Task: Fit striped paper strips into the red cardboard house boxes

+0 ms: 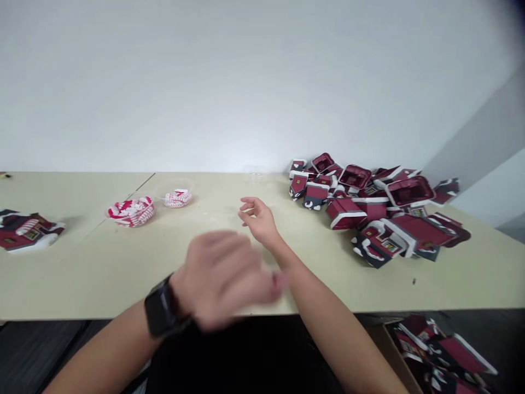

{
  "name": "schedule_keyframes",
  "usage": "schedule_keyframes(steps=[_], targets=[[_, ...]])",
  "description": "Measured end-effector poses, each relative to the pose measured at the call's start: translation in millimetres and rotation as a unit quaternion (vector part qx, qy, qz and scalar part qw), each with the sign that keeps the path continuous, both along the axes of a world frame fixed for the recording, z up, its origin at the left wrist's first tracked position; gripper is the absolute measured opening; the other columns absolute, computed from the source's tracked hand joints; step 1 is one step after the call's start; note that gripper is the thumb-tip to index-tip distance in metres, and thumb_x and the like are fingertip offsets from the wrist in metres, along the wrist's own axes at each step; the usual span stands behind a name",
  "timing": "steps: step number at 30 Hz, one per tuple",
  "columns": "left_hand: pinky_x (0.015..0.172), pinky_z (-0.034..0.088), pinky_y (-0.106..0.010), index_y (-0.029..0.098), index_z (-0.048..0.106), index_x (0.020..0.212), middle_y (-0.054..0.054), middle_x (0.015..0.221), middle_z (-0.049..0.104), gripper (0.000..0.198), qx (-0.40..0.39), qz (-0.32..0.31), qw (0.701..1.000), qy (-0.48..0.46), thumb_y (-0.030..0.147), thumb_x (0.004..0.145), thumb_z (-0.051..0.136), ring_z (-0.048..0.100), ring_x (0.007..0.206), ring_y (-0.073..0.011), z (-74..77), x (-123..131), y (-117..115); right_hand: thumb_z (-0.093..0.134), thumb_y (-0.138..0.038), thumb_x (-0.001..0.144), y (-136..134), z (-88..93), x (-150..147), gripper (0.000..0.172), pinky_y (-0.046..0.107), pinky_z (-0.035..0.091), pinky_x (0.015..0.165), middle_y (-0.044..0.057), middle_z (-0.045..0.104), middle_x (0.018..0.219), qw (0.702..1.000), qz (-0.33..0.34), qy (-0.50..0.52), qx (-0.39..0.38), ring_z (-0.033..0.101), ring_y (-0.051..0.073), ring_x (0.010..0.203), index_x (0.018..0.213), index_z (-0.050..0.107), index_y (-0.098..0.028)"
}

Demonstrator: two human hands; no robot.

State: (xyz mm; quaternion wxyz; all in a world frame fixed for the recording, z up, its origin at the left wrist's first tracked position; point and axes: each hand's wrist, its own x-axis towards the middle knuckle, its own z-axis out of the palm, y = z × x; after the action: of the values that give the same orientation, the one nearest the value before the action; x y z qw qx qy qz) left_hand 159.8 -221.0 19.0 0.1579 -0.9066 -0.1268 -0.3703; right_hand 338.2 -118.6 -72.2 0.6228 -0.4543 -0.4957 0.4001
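My left hand (pixel 227 273), with a black watch (pixel 161 307) on its wrist, is raised in the foreground, smeared by motion. Its fingers look bent, but whether anything is in them I cannot tell. Farther off, my right hand (pixel 259 220) hovers above the middle of the table (pixel 213 230), fingers apart and slightly curved, holding nothing. To its left lie a clear bowl of red-and-white striped pieces (pixel 132 212) and a smaller group of similar striped pieces (pixel 178 198). At the far left sits a dark red toy house (pixel 28 231) with white, snow-like trim.
Dark red house parts (pixel 373 208) are heaped on the right side of the table. Below its front edge at right, a cardboard box (pixel 388 350) holds more house parts (pixel 447 355). A faint clear container (pixel 256 176) stands near the wall. A tiny dark bit (pixel 414 282) lies at right.
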Motion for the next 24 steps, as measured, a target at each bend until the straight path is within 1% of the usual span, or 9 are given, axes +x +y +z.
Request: schedule_keyframes(steps=[2,4,7,11,15,17,19,22,24], targets=[[0.057,0.037,-0.031,0.022,0.059,0.081,0.0,0.062,0.054,0.033,-0.014,0.062,0.998,0.0,0.037,0.108,0.047,0.053,0.057,-0.0154,-6.2,16,62,0.072,-0.032,0.07,3,-1.1,1,0.037,0.027,0.055,0.063,-0.003,0.066,0.082,1.0,-0.005,0.013,0.004,0.062,0.015,0.072,0.105,0.066,-0.023],[0.056,0.034,-0.031,0.02,0.059,0.088,-0.003,0.07,0.061,0.036,-0.1,0.165,0.98,0.053,0.037,0.111,0.038,0.056,0.058,-0.017,-21.5,25,114,0.073,-0.031,0.069,5,-2.0,1,0.035,0.028,0.054,0.062,-0.004,0.066,0.075,1.0,-0.016,0.02,-0.005,0.062,0.015,0.068,0.102,0.066,-0.022],[0.061,0.038,-0.032,0.018,0.059,0.099,-0.007,0.083,0.067,0.034,-0.221,0.232,0.944,0.076,0.035,0.112,0.033,0.062,0.068,-0.0211,-52.8,21,159,0.075,-0.034,0.07,6,-3.6,1,0.036,0.028,0.052,0.06,-0.004,0.068,0.071,0.999,-0.023,0.025,-0.03,0.062,0.015,0.064,0.102,0.066,-0.021],[0.077,0.047,-0.034,0.019,0.058,0.114,-0.009,0.101,0.071,0.029,-0.333,0.151,0.931,0.01,0.029,0.11,0.032,0.067,0.088,-0.0225,-81.9,8,168,0.071,-0.033,0.079,6,-4.8,1,0.027,0.03,0.055,0.066,-0.001,0.075,0.079,0.998,-0.001,0.034,-0.051,0.067,0.016,0.068,0.104,0.067,-0.022],[0.089,0.05,-0.036,0.021,0.062,0.122,-0.01,0.118,0.072,0.031,-0.391,0.068,0.917,-0.04,0.04,0.107,0.042,0.067,0.107,-0.0242,-88.4,10,163,0.066,-0.031,0.089,1,0.0,-1,0.016,0.034,0.06,0.084,0.004,0.08,0.097,0.991,0.026,0.095,-0.095,0.075,0.018,0.086,0.102,0.07,-0.022],[0.087,0.051,-0.035,0.021,0.063,0.124,-0.009,0.117,0.074,0.032,-0.421,0.051,0.904,-0.046,0.041,0.103,0.053,0.068,0.104,-0.0241,-89.1,14,162,0.067,-0.033,0.092,-4,4.0,-1,0.018,0.038,0.061,0.093,0.007,0.081,0.107,0.98,0.072,0.141,-0.118,0.076,0.02,0.098,0.105,0.07,-0.022],[0.082,0.05,-0.034,0.02,0.066,0.117,-0.007,0.106,0.076,0.028,-0.442,0.056,0.894,-0.04,0.039,0.1,0.057,0.069,0.093,-0.0224,-90.0,17,161,0.069,-0.034,0.092,-7,7.0,-1,0.022,0.041,0.062,0.095,0.008,0.08,0.111,0.971,0.107,0.165,-0.133,0.076,0.022,0.103,0.109,0.07,-0.021],[0.073,0.045,-0.031,0.019,0.068,0.099,-0.004,0.088,0.074,0.025,-0.435,0.068,0.898,-0.018,0.034,0.102,0.049,0.065,0.077,-0.0196,-91.1,18,162,0.074,-0.027,0.087,-6,7.6,-2,0.027,0.04,0.063,0.092,0.006,0.079,0.103,0.977,0.095,0.142,-0.131,0.075,0.021,0.1,0.113,0.069,-0.021],[0.072,0.043,-0.031,0.019,0.069,0.1,-0.003,0.087,0.074,0.028,-0.424,0.059,0.904,-0.016,0.032,0.103,0.043,0.065,0.076,-0.019,-91.5,18,163,0.076,-0.024,0.083,-4,6.0,-1,0.031,0.038,0.064,0.087,0.003,0.078,0.099,0.984,0.075,0.106,-0.119,0.075,0.021,0.097,0.113,0.067,-0.022]])
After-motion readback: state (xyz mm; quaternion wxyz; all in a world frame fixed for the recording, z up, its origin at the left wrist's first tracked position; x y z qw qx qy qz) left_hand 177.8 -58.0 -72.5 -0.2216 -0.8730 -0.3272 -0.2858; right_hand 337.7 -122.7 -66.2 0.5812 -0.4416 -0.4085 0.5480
